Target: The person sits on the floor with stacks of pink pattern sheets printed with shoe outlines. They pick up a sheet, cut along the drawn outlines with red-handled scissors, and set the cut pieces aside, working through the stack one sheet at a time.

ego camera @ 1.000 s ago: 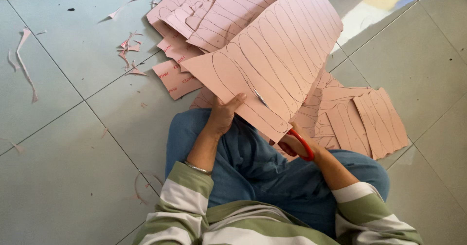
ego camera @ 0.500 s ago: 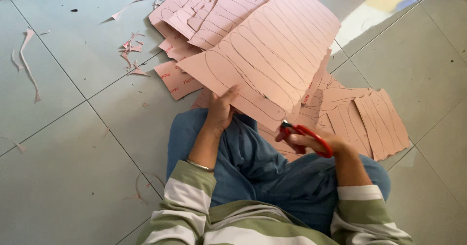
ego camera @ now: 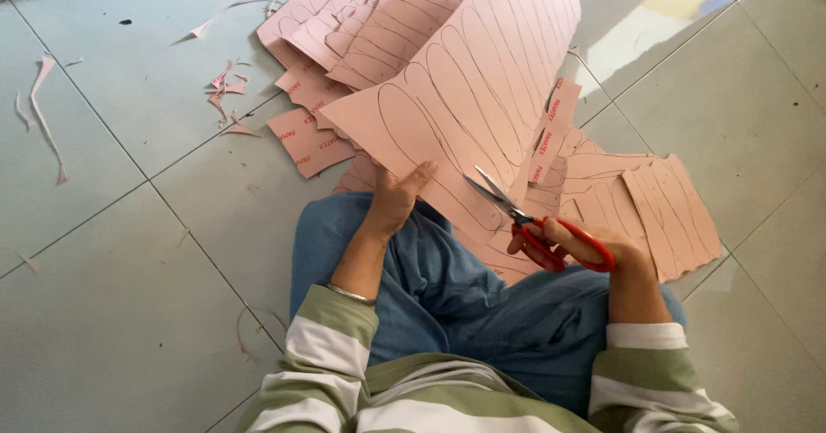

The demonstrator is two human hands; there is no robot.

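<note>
My left hand (ego camera: pixel 398 199) grips the near edge of a large pink sheet (ego camera: pixel 482 89) marked with long drawn outlines, holding it up over my lap. My right hand (ego camera: pixel 594 248) holds red-handled scissors (ego camera: pixel 538 227), blades apart, tips pointing at the sheet's lower right edge. The blades sit just off the sheet, close to one drawn outline. I sit on the floor in blue trousers and a striped sleeved top.
More pink sheets (ego camera: pixel 344 29) lie stacked on the tiled floor (ego camera: pixel 129 252) behind the held one. Cut pink pieces (ego camera: pixel 662 209) lie to my right. Thin pink trimmings (ego camera: pixel 228 98) and strips (ego camera: pixel 43 115) are scattered to the left.
The right hand has drawn the scissors back out from under the sheet and now points the parted blades at its edge. The left hand has kept its grip while the sheet tilted slightly.
</note>
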